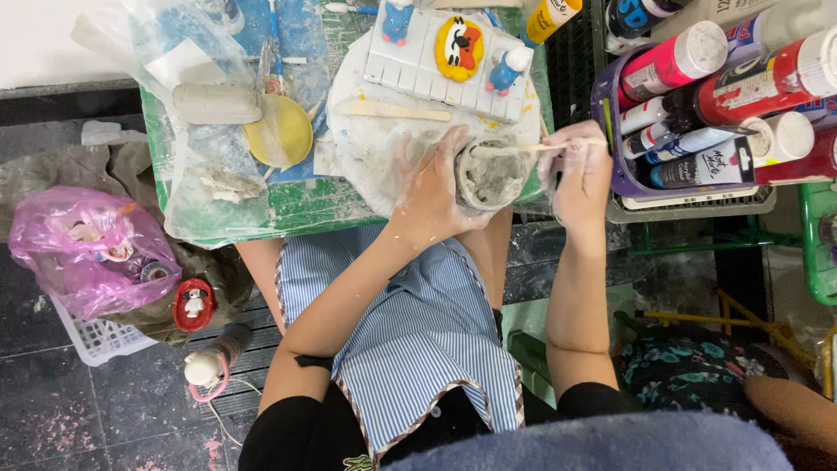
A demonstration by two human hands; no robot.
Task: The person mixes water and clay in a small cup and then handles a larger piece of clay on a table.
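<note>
My left hand (432, 187) grips a small round cup of grey clay slurry (488, 177) at the near edge of the green table (296, 205). My right hand (580, 170) holds a thin wooden stick (532, 148) whose tip lies across the cup's rim. Both hands are smeared with pale clay. Just beyond the cup lies a round white board (366, 148) carrying a white tiled slab (436, 65) with two small blue figures and a yellow-and-red figure on it.
A purple basket of paint bottles (697, 96) stands at the right. On the table's left lie a yellow dish (279, 131), a grey clay roll (216, 103) and clear plastic. A pink bag (87, 253) and white basket sit on the dark floor at left.
</note>
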